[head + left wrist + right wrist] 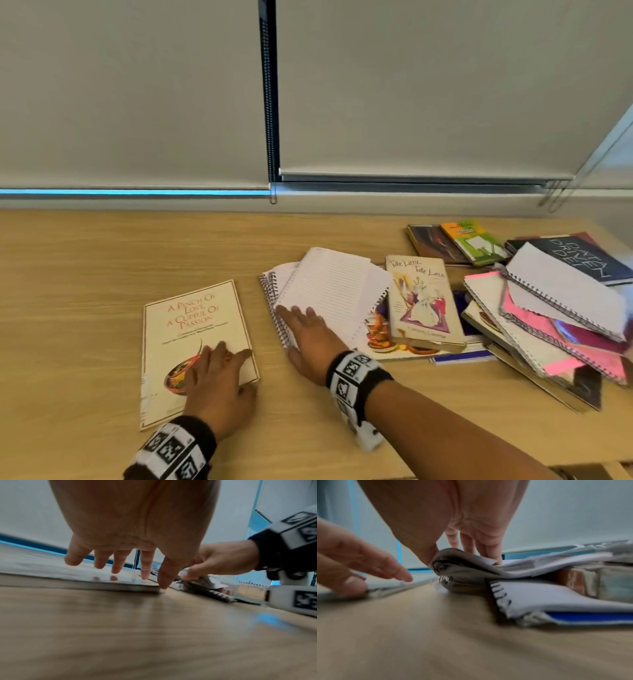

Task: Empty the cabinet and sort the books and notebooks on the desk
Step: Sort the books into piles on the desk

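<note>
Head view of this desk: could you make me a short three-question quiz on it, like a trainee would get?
1. True or false: the left hand rests on the cookbook.
2. What does the right hand touch? A) green book B) open spiral notebook C) window blind
3. Fill in: the untidy pile of notebooks lies at the desk's ____ side.

Key: 1 true. 2 B, the open spiral notebook. 3 right; the desk is otherwise bare wood on the left.
</note>
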Demonstrator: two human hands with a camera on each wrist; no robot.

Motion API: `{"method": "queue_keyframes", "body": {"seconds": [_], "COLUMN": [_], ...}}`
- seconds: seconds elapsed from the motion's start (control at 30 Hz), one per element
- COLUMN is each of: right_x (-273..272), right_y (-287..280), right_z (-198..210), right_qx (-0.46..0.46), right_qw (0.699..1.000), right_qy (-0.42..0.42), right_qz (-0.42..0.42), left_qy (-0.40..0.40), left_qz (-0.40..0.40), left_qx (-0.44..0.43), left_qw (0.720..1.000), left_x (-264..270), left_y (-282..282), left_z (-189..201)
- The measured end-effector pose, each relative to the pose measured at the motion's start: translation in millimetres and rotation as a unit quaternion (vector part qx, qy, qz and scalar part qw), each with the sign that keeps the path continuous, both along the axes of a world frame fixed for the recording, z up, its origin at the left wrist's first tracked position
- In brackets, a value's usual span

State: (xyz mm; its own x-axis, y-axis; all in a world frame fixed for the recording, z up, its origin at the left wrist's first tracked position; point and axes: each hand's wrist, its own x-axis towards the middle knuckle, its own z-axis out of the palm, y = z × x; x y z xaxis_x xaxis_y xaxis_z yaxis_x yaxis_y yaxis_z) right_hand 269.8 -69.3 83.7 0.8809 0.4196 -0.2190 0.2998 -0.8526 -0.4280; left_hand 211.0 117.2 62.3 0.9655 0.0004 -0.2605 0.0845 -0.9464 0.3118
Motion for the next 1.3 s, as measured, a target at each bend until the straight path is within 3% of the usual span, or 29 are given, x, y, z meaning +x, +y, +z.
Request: {"method": "queue_keyframes", "body": {"seconds": [0.1,0.17,0.23,0.3,0.37,0.4,0.5,0.7,0.97,1.13,1.3], "right_x": [7.4,-4.1,-17.3,-18.9,-9.7,-3.9,0.2,-18.8,-22.8,-22.3,-28.5], "right_y": [-6.2,-21.1,-51.1,-95.9,-143.0,-160.8,-187.9,-191.3,-194.1,-210.8,-218.3], "right_z": [13.7,18.4,17.2,16.6,16.0,14.4,5.8,-0.2,5.9,10.5,4.7], "right_qx": [0.131,0.166,0.138,0.056,-0.046,-0.088,-0.133,-0.13,-0.162,-0.134,-0.131], "right_qw": [0.991,0.986,0.986,0.979,0.967,0.963,0.96,0.963,0.957,0.964,0.964], "right_qy": [0.016,-0.004,-0.066,-0.129,-0.103,-0.064,0.022,-0.005,-0.04,-0.01,0.013], "right_qz": [-0.026,-0.025,-0.062,-0.15,-0.229,-0.245,-0.245,-0.236,-0.236,-0.229,-0.231], "left_qy": [-0.048,-0.059,-0.085,-0.102,-0.039,0.032,0.225,0.202,0.158,0.077,0.02], "left_qz": [0.002,0.033,0.072,0.079,0.07,0.068,0.112,0.288,0.234,0.206,0.122], "left_qx": [-0.126,-0.234,-0.28,-0.3,-0.319,-0.327,-0.401,-0.477,-0.52,-0.489,-0.459], "left_qw": [0.991,0.97,0.954,0.945,0.945,0.942,0.881,0.806,0.806,0.844,0.88], "left_x": [9.6,17.7,25.1,29.7,31.5,30.9,23.3,26.6,28.4,19.7,7.7], "left_y": [-23.7,-42.1,-59.0,-78.7,-104.6,-119.5,-166.1,-202.8,-226.2,-216.7,-203.6], "left_z": [6.4,15.1,28.5,40.0,44.3,43.7,35.7,34.2,45.4,66.5,99.1]}}
